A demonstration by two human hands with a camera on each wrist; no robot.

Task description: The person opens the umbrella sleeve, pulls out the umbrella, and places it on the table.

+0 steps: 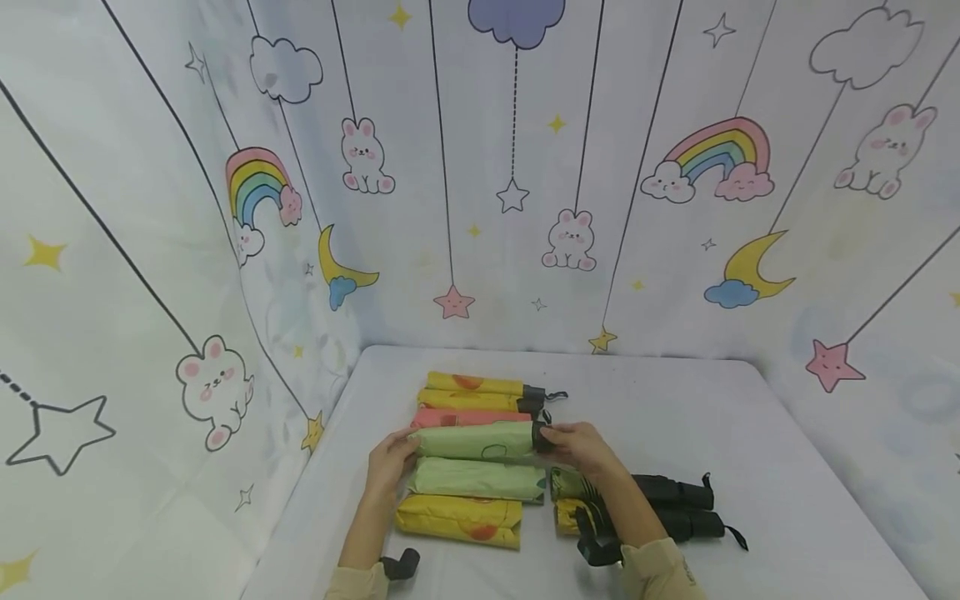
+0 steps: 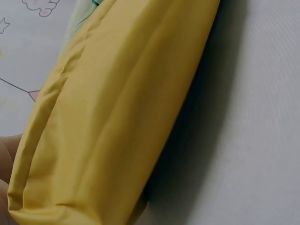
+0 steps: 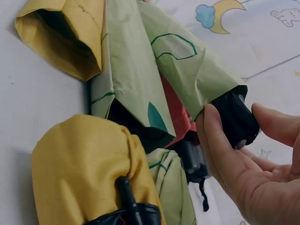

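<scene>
A folded umbrella in a light green sleeve spans both hands in the head view. My left hand grips its left end. At the other end, my right hand pinches the black handle, which sticks out of the sleeve. Just in front lie another light green sleeve and a yellow sleeve; the right wrist view shows both with gaping, dark mouths. The yellow sleeve fills much of the left wrist view, hiding most of the left hand.
Behind the held umbrella lie a coral-red sleeved umbrella and two yellow sleeved ones. Under the right forearm are two bare folded umbrellas with black ends, one green, one yellow. Patterned cloth walls border the white table.
</scene>
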